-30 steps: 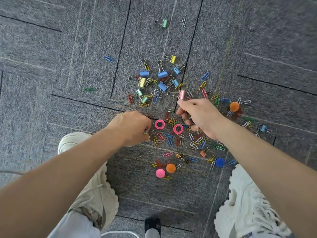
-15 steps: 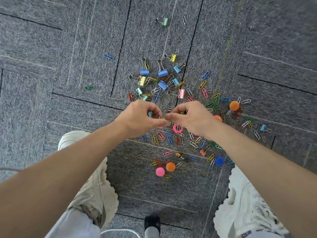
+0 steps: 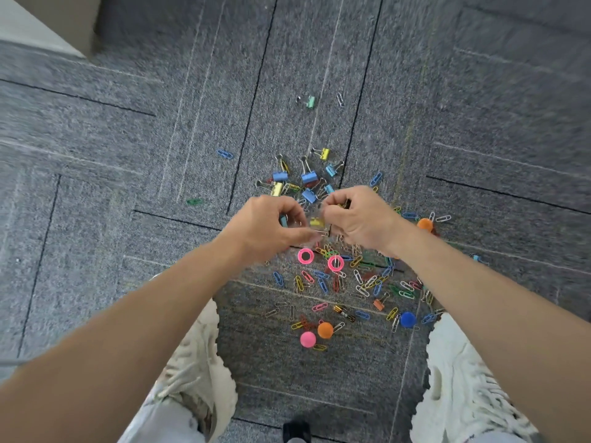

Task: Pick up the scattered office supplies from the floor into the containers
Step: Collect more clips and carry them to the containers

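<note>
Paper clips [image 3: 323,284], binder clips [image 3: 308,178], pink magnet rings [image 3: 305,255] and round coloured magnets [image 3: 325,329] lie scattered on the grey carpet. My left hand [image 3: 268,228] and my right hand [image 3: 361,219] meet fingertip to fingertip just above the pile. Both have curled fingers. A yellow binder clip [image 3: 316,222] and a silver wire sit pinched between them. A bit of blue shows inside my left fingers, something dark and gold inside my right. No container is in view.
My two white shoes [image 3: 198,362] [image 3: 463,378] stand either side of the pile. A green binder clip [image 3: 310,101] and stray clips [image 3: 224,154] lie farther out. A pale wall base [image 3: 48,24] fills the top left corner. A dark object [image 3: 295,430] sits at the bottom edge.
The hands, apart over the pile a second ago, have come together and stay joined, now a little farther out. The view has tilted up, bringing the wall base into sight.
</note>
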